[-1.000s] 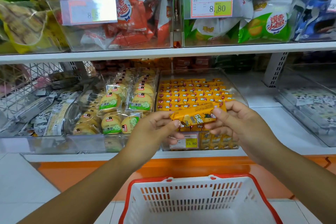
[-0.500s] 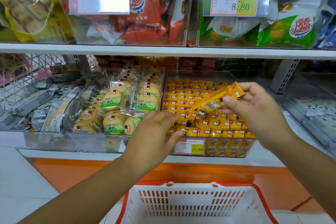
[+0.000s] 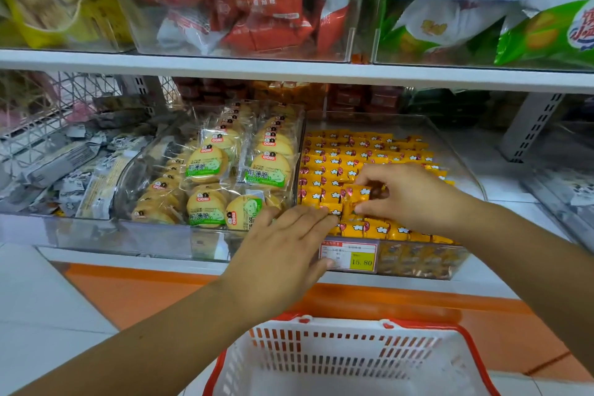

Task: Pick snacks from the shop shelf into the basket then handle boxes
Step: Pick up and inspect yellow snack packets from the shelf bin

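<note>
Right of centre, the right hand (image 3: 414,199) pinched a yellow snack packet (image 3: 353,199) inside the clear bin (image 3: 418,259), while the left hand (image 3: 283,251), flat-fingered, crossed its front edge above the basket (image 3: 337,360) at bottom centre.

Over the clear bin (image 3: 463,167) at the middle, the right hand (image 3: 414,196), toward three o'clock, pinches an orange packet (image 3: 353,199) and the left hand (image 3: 283,241) lies flat, fingertips at the front row, with biscuit packs (image 3: 205,164) at nine o'clock and a white basket (image 3: 321,347) at six.
</note>
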Motion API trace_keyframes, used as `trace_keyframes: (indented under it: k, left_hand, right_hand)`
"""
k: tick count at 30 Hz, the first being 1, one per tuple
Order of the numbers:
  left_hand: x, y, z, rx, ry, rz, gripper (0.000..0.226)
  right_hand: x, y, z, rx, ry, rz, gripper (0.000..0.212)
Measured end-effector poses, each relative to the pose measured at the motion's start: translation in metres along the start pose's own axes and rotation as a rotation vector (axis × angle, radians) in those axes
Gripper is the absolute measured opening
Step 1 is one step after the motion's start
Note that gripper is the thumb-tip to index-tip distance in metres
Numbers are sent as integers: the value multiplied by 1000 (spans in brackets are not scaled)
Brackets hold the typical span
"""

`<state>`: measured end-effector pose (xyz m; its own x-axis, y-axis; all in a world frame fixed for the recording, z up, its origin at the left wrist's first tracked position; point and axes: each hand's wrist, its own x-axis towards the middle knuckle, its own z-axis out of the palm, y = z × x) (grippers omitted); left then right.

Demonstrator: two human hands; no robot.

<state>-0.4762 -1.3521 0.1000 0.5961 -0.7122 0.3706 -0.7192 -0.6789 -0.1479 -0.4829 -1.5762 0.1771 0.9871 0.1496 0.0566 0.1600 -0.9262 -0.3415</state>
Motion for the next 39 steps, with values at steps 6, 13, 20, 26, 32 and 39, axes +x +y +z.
trace_keyframes:
  k: [6, 13, 20, 26, 32, 39]
  left_hand:
    - [-7, 0, 0, 20, -60, 19, 64]
    - [-7, 2, 3, 14, -82, 8, 65]
    - [-8, 3, 2, -55, -84, -8, 65]
    - [-9, 5, -2, -191, -132, -58, 62]
    - [-7, 12, -14, -489, 25, -217, 56]
    - [4, 24, -39, -1205, 81, -444, 39]
  right_hand:
    - [10, 6, 14, -38, -87, 22, 14]
    - [21, -14, 14, -12, 7, -30, 21]
    - [21, -23, 26, -18, 138, -31, 14]
    - [-8, -19, 29, 159, 352, -31, 14]
    - [-48, -26, 22, 519, 581, 3, 17]
    - [-79, -26, 7, 1062, 494, 165, 14]
